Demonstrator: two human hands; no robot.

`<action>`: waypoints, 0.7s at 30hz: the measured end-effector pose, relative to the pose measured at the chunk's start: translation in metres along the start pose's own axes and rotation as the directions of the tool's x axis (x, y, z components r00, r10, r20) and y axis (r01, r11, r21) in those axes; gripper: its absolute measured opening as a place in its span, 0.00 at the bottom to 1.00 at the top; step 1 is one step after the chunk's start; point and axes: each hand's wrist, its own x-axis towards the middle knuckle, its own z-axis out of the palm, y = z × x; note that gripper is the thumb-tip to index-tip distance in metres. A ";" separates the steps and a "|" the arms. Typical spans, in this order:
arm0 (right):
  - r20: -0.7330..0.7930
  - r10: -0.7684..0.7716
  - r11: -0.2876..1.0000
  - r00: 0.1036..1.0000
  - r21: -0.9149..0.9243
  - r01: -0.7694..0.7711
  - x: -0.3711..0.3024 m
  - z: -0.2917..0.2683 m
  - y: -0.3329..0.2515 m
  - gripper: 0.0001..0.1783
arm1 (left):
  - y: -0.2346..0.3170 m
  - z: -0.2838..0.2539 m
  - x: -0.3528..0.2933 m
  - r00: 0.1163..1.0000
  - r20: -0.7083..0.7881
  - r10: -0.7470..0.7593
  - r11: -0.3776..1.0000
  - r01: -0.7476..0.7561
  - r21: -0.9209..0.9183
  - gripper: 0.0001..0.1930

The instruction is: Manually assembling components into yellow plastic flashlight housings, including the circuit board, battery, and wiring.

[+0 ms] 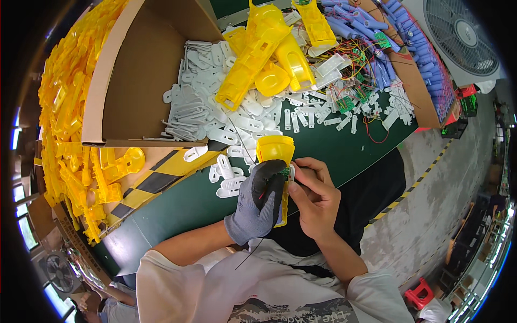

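Observation:
My left hand [257,199], in a grey glove with dark fingers, is wrapped round a yellow plastic housing [276,148] in front of my chest. The housing's curved end points away from me, and its lower part shows below the glove. A bit of green circuit board [285,173] shows by the gloved thumb. My bare right hand [316,199] has its thumb and fingers closed at the housing's right side, pinching a small whitish part [292,173] there. Most of that part is hidden by the fingers.
A cardboard box [134,70] lies open with white plastic plates [202,102] spilling out. Yellow housings [258,54] rest on top. Small white strips, wired circuit boards [347,102] and purple cylindrical cells [355,21] lie at the back right. A fan [466,35] stands far right; yellow parts [70,118] heap left.

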 end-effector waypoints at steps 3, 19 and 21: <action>-0.026 -0.069 0.998 0.997 0.007 0.069 -0.001 0.002 0.005 0.17 | 0.001 0.003 -0.002 0.999 -0.007 0.045 0.999 -0.045 0.001 0.15; 0.318 -0.152 0.983 0.936 -0.048 0.176 0.017 -0.017 -0.014 0.29 | 0.008 0.005 0.001 0.978 -0.164 -0.131 0.985 0.109 -0.133 0.18; 0.226 -0.075 0.994 0.971 0.094 0.054 0.023 -0.030 -0.029 0.29 | 0.038 0.017 0.030 0.977 -0.122 -0.176 0.984 0.170 -0.062 0.25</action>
